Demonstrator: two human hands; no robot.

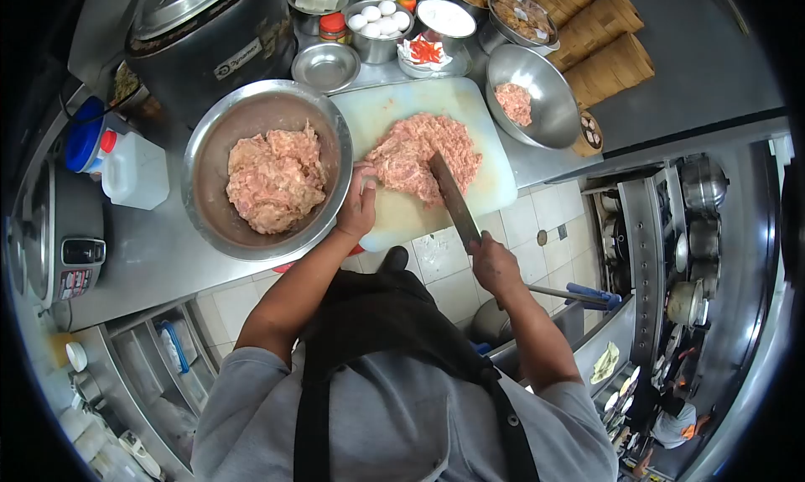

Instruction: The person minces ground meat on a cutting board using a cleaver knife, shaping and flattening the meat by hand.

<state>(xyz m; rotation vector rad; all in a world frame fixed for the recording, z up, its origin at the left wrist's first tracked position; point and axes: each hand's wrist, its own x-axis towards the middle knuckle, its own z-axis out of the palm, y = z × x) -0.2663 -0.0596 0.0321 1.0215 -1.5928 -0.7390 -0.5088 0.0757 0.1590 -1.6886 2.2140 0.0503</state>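
My right hand [496, 266] is closed around the handle of a cleaver [455, 203]. The blade's far end rests in a flattened heap of minced meat [419, 151] on a white cutting board [495, 180]. By the board's left edge, my left hand [359, 203] has its fingers curled near the left side of the heap. Whether anything sits in those fingers is hidden. Just left of that hand stands a wide metal bowl [194, 176] with a large mound of minced meat [277, 180] inside.
A steel bowl [549, 104] with a little mince stands right of the board. Behind are a pot of eggs [380, 20], a small metal dish [325, 67], sliced red peppers [424, 52] and bamboo steamers [608, 67]. A black cooker [210, 54] and white jug [138, 171] stand left.
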